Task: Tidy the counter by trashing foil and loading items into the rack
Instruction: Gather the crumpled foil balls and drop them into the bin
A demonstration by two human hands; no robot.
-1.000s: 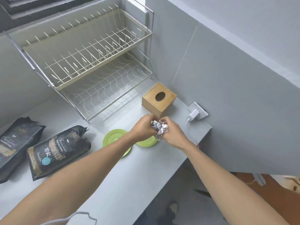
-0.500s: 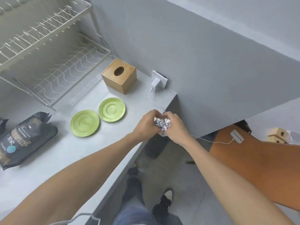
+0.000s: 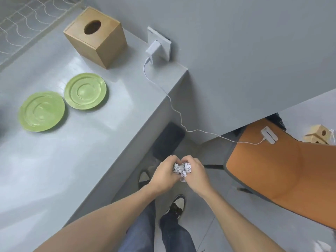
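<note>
Head view: the left hand [image 3: 164, 174] and right hand [image 3: 195, 174] curl their fingers together around the foil [image 3: 182, 170], a crumpled ball with no clear long axis, held past the counter [image 3: 91, 142] edge above the floor.

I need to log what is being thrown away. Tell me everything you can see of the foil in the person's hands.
The foil is a crumpled, silvery wad with many sharp creases that catch the light, showing white and grey facets. It is pressed between the left hand and the right hand, which cup it from both sides, so only its top and a small lower tip show. It is held in the air past the counter edge, above the floor, touching nothing but the hands.
</note>
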